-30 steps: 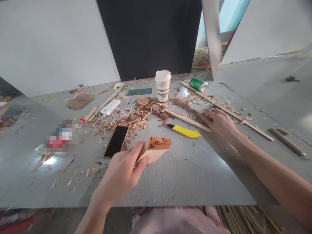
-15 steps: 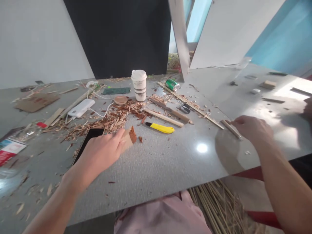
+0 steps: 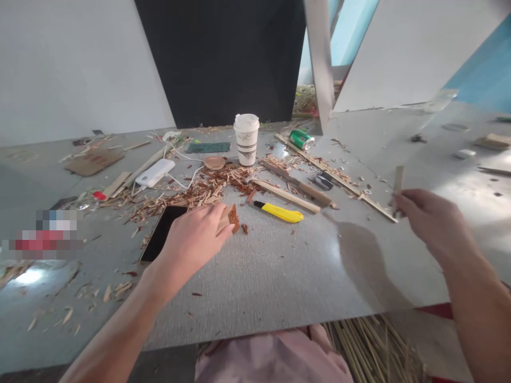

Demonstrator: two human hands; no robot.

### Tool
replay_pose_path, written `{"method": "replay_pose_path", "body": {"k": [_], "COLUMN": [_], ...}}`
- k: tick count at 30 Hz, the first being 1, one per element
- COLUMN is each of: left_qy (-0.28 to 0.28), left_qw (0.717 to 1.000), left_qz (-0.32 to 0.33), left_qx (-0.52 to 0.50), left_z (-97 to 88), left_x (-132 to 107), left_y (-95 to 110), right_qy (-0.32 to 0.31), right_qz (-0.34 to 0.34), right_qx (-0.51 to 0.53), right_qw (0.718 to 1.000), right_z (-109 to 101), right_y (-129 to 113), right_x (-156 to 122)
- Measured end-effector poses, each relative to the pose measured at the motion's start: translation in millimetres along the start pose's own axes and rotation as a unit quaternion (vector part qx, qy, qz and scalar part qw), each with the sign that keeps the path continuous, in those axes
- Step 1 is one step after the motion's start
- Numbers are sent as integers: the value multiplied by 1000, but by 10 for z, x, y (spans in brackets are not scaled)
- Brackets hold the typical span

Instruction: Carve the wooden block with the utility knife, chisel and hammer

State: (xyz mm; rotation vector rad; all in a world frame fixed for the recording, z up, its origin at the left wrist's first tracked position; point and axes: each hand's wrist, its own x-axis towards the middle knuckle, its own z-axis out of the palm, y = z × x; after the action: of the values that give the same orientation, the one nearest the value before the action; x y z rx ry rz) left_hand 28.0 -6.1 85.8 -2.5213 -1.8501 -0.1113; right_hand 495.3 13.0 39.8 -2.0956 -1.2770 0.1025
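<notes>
My left hand [image 3: 195, 234] rests low over the table, closed around a pale wooden block [image 3: 230, 218] whose exposed end is reddish-brown and rough. Above the table on the right, my right hand [image 3: 431, 218] pinches a short, thin wooden strip [image 3: 399, 178] that points upward. A yellow utility knife [image 3: 281, 213] lies between the two hands. Beside the left hand is a black phone [image 3: 162, 236], partly covered by it. A crumb of reddish wood lies just off the block's end.
Reddish wood shavings [image 3: 207, 186] spread around a white paper cup [image 3: 246, 141]. Nearby lie a green can [image 3: 302, 139], long wooden sticks [image 3: 287, 197], a white power bank [image 3: 155, 173] with a cable, and cardboard [image 3: 93, 162]. Below the table's front edge is a bundle of thin sticks [image 3: 355, 351].
My right hand has lifted the wooden strip off the table and turned it upright. My left hand still holds the block. The view has swung slightly left.
</notes>
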Motion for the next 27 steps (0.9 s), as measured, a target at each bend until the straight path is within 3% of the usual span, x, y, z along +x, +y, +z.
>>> {"method": "replay_pose_path", "body": {"k": [2,4,7,10,12,14,17,19,24,27], "left_qy": [5,14,29,37,25,17,53,84,102,82], "left_qw": [1000,998,989,962,922,865,795,790,819,795], "left_qz": [-9,-11,18,49,46,27,0,-3,19,31], "left_qx": [-20,-56,-143,-267,-383,-501,-604,-607,-565,-600], "left_z": [-5,-10,-36,-77,-96,-106,-118,-135,-144,-88], "left_x": [21,49,102,186,263,347,444,473,480,490], "left_y": [-2,-21,-66,-114,-138,-150,-139,-115,-64,-62], "right_qy": [-69,-152,-264,-309,-318,-316,-296,-286,-252,-234], "right_qz": [16,-40,-129,-213,-258,-286,-313,-329,-381,-409], "right_qx": [200,311,385,414,401,376,346,343,311,287], "right_qw": [977,937,875,829,820,822,834,832,833,834], "right_z": [113,235,404,547,631,703,769,785,797,810], "right_y": [-523,-1049,-1696,-2111,-2274,-2374,-2457,-2494,-2555,-2563], "right_x": [-169,-371,-649,-826,-882,-902,-903,-902,-922,-939]}}
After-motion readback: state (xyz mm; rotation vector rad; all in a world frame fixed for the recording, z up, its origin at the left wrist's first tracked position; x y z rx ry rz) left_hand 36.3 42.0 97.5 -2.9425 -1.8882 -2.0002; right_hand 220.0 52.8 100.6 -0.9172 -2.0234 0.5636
